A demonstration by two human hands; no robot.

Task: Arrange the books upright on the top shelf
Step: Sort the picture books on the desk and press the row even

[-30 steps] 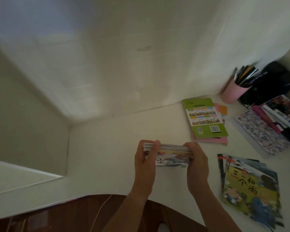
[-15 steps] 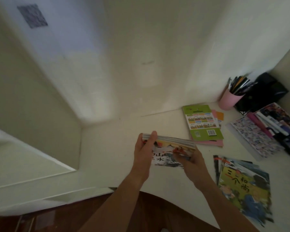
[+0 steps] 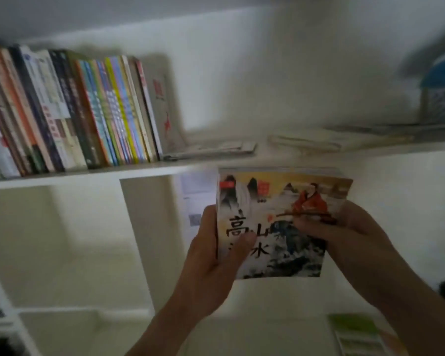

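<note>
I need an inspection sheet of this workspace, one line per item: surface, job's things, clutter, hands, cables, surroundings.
Surface: top shelf, white, bare stretch in its middle.
Job's things: stack of picture books held upright just below the shelf edge; row of books standing at the shelf's left end, leaning slightly.
Clutter: thin booklets lying flat beside the row; flat papers further right; blue and white basket at far right.
Hands: left hand grips the stack's left edge; right hand grips its right side.
Cables: nothing seen.
Surroundings: white wall; green book on the desk below.
</note>
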